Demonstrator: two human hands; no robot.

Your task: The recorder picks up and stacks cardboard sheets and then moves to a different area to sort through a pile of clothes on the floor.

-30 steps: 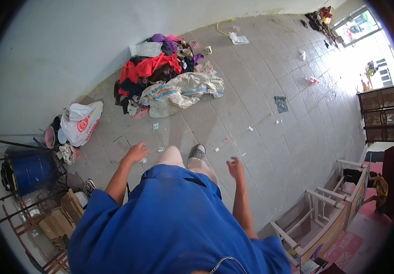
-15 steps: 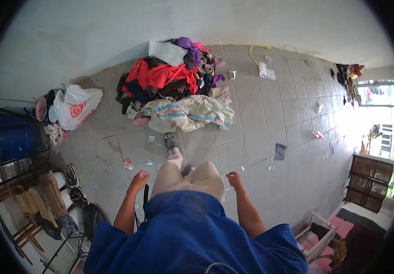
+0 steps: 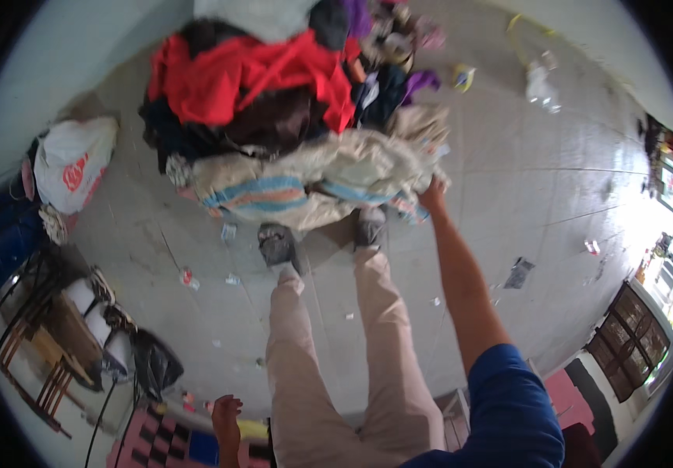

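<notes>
In front of my feet lies a whitish woven plastic sack (image 3: 266, 195) with blue and orange stripes, crumpled along the near side of a clothes heap. My right hand (image 3: 435, 192) reaches far forward and grips the sack's right end, its fingers partly lost in the folds. Low at the left, beside my leg, my left hand (image 3: 227, 412) hangs with loosely bent fingers and nothing visible in it. On the heap, behind the sack, are a bright red cloth (image 3: 235, 74) and a dark brown cloth (image 3: 274, 121).
A white plastic bag (image 3: 75, 156) and a blue drum (image 3: 1, 238) stand at the left, near cardboard (image 3: 75, 324) and a black bag (image 3: 155, 363). Small litter dots the tiled floor, including a dark packet (image 3: 519, 273). A yellow-labelled cup (image 3: 463, 77) lies right of the heap.
I have stepped up to the heap and bent forward. My right hand has gone forward onto the sack's right end. My left hand has dropped back beside my leg.
</notes>
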